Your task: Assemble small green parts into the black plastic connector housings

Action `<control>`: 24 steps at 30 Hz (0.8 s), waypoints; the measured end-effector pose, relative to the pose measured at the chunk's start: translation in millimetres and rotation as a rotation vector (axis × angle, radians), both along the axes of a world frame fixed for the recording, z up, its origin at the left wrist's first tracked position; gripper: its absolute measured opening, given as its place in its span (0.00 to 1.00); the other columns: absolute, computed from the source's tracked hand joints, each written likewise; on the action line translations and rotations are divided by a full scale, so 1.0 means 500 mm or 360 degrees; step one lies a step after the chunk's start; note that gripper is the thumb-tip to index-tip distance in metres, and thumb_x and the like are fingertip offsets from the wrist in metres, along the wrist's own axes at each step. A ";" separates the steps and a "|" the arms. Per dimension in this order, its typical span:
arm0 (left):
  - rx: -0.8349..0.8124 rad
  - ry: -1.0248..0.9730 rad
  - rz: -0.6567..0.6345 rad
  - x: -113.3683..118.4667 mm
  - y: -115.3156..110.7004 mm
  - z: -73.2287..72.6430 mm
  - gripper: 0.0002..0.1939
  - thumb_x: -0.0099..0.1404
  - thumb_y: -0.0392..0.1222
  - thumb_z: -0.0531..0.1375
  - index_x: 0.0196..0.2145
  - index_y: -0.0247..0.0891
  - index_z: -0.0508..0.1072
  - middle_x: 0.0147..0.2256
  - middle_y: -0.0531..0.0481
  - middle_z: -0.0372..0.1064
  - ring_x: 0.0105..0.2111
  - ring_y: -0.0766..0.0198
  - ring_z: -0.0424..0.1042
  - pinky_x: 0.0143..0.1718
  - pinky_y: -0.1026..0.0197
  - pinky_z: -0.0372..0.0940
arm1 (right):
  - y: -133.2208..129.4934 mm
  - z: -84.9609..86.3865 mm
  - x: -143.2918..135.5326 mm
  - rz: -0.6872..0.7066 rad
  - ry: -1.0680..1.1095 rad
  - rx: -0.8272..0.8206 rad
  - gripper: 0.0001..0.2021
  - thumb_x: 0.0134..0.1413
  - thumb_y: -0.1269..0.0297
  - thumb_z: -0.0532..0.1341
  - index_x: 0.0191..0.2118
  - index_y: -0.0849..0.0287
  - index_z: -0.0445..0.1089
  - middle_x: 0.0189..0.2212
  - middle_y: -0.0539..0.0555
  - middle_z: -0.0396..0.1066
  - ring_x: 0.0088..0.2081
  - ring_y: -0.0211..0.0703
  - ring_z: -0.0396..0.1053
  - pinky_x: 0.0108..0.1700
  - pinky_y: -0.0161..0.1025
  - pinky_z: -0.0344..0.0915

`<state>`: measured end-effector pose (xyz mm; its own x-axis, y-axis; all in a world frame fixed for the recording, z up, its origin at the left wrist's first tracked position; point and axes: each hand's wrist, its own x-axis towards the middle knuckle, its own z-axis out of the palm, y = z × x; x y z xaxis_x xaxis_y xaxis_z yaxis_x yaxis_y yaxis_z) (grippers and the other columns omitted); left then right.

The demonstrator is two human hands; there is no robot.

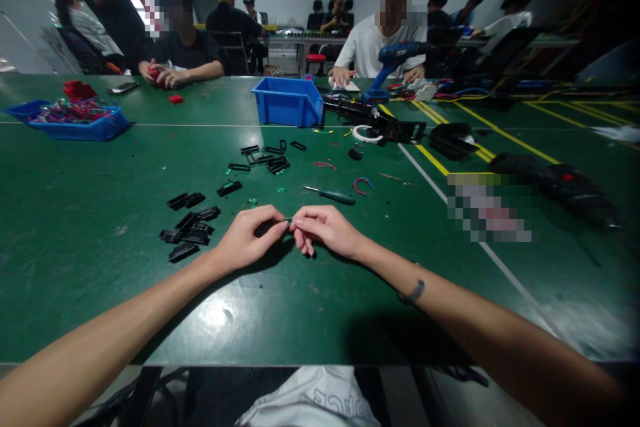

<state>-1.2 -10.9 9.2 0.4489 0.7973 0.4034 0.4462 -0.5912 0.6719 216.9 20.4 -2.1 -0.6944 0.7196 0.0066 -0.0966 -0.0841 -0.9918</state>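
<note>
My left hand [255, 234] is closed, with a black plastic housing [263, 228] partly showing between thumb and fingers. Thumb and forefinger of my right hand [323, 230] are pinched together, touching the left fingertips; a tiny greenish piece [289, 219] shows where they meet, too small to name. To the left lie several black plastic housings [195, 232]. Beyond my hands are black rectangular frames [270, 159], small green circuit boards [281, 190], a screwdriver [330, 196] with a green handle, and a loop of red and blue wire [363, 184].
A blue bin [287, 102] stands at the table's far side; another blue tray [80, 122] holds wires at left. A blue cordless drill [393, 67], cables and black parts [453, 139] lie to the right. Co-workers [385, 40] sit opposite across the green table [310, 307].
</note>
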 end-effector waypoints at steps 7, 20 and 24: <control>-0.0042 -0.0047 -0.0010 -0.003 0.003 -0.002 0.10 0.72 0.41 0.57 0.35 0.34 0.73 0.31 0.51 0.70 0.32 0.68 0.68 0.37 0.65 0.60 | -0.008 0.004 -0.002 -0.0034 -0.0051 0.0101 0.15 0.65 0.54 0.61 0.37 0.63 0.70 0.24 0.51 0.75 0.21 0.35 0.72 0.22 0.30 0.67; -0.0186 -0.0071 -0.0063 -0.006 0.008 -0.002 0.12 0.73 0.44 0.57 0.34 0.35 0.73 0.30 0.52 0.70 0.31 0.68 0.67 0.36 0.65 0.58 | -0.017 0.006 -0.004 -0.0062 -0.0142 0.0239 0.16 0.66 0.53 0.60 0.35 0.62 0.69 0.24 0.51 0.74 0.22 0.34 0.70 0.24 0.31 0.67; -0.0186 -0.0064 -0.0068 -0.007 0.008 -0.002 0.12 0.73 0.44 0.57 0.34 0.34 0.74 0.31 0.52 0.70 0.32 0.68 0.66 0.36 0.64 0.58 | -0.016 0.007 -0.003 -0.0057 -0.0160 0.0255 0.16 0.67 0.53 0.59 0.35 0.63 0.70 0.25 0.51 0.74 0.22 0.34 0.70 0.25 0.31 0.68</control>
